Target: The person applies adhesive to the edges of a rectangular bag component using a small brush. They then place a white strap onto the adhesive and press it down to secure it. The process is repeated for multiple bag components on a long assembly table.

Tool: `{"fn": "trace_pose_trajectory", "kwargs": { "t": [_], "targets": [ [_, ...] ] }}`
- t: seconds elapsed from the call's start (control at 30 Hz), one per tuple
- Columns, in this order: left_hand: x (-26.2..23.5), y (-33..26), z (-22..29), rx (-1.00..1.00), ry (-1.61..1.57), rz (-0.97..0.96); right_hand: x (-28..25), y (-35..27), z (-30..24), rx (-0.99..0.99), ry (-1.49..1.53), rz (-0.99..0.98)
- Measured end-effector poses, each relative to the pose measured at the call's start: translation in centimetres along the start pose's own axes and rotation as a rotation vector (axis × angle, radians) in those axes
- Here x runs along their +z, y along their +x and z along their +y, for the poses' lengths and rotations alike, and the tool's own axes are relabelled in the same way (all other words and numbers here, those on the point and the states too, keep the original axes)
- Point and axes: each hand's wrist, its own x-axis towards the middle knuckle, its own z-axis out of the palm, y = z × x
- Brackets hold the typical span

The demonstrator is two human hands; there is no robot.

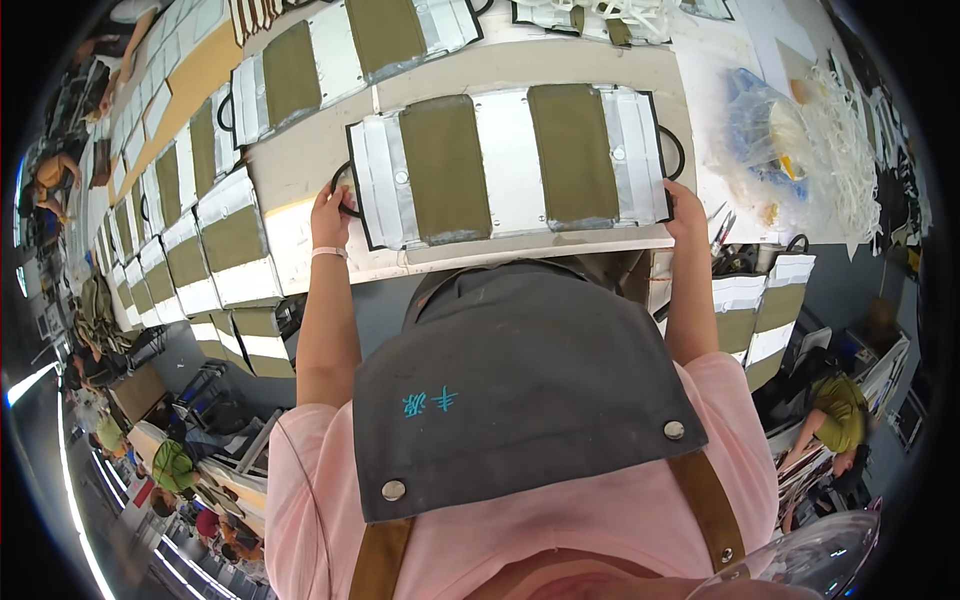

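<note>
A flat fabric panel (510, 165) with olive and silver-white stripes and black edging lies on the pale worktable (520, 62) in front of me. My left hand (330, 215) grips its near left corner by a black loop. My right hand (685, 208) holds its near right corner. Both arms reach forward over my grey apron.
More striped panels (330, 55) lie farther back and in a long stack (215, 245) along the left. A clear plastic bag (775, 135) and white cords (850, 150) sit at the right, scissors (722, 230) near the edge. Other people work below left and right.
</note>
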Motion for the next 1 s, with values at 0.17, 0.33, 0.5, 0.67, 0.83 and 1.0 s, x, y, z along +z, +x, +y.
{"fn": "trace_pose_trajectory", "kwargs": {
  "t": [0.17, 0.33, 0.5, 0.67, 0.83, 1.0],
  "targets": [
    [1.0, -1.9, 0.8, 0.013, 0.012, 0.067, 0.2, 0.1, -0.2, -0.013, -0.015, -0.052],
    [1.4, -4.2, 1.6, 0.075, -0.018, 0.053, 0.1, -1.3, -0.7, -0.154, -0.087, -0.083],
    [2.6, -7.0, 0.7, 0.176, -0.069, 0.082, 3.6, -6.9, -5.0, -0.633, -0.455, 0.009],
    [8.4, -15.4, -5.9, -0.164, -0.039, -0.288, 9.7, -14.0, -14.5, -1.408, -0.824, 0.195],
    [15.3, -20.5, -2.8, 0.156, 0.975, -1.218, 16.4, -22.7, -23.1, -1.714, -0.599, -0.12],
    [13.1, -21.5, 2.2, 0.203, 0.453, -0.685, 22.3, -29.6, -19.9, -2.004, -1.022, -0.524]
  ]
}}
